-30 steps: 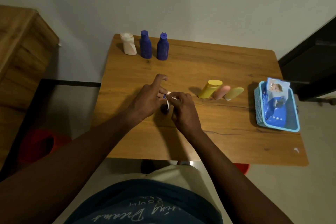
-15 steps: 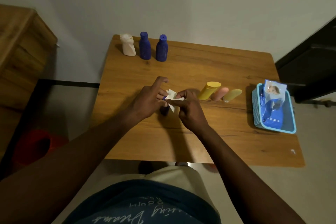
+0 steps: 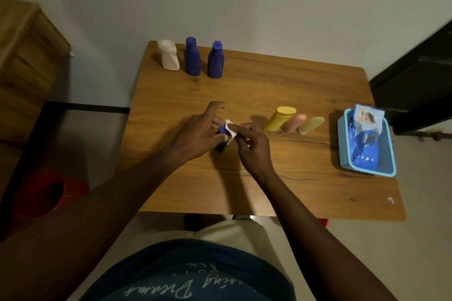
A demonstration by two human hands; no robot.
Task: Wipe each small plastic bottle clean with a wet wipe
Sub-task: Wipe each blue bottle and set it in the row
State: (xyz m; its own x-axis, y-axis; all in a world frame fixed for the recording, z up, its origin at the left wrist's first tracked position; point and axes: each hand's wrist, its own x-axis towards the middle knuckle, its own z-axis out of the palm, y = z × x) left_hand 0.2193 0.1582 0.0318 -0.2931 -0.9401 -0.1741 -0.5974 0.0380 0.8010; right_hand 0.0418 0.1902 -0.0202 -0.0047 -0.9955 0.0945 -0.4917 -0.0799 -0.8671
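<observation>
At the table's middle my left hand [image 3: 195, 133] grips a small dark blue bottle [image 3: 222, 131], mostly hidden by my fingers. My right hand [image 3: 252, 145] pinches a white wet wipe [image 3: 230, 129] and presses it against the bottle's cap end. A white bottle [image 3: 168, 55] and two blue bottles [image 3: 192, 56] [image 3: 215, 60] stand upright at the far left. A yellow bottle [image 3: 278, 118], a pink bottle [image 3: 294, 122] and an olive bottle [image 3: 311, 124] stand in a row right of my hands.
A light blue basket [image 3: 342, 144] at the table's right edge holds a blue wet-wipe pack [image 3: 365, 134]. A wooden cabinet [image 3: 22, 56] stands to the left, a red stool [image 3: 41, 193] sits on the floor below it, and dark furniture [image 3: 420, 76] is at the right.
My right hand shifted the wipe over the bottle's cap, unfolding and re-pressing it. My left hand kept its grip on the blue bottle. The view moved slightly.
</observation>
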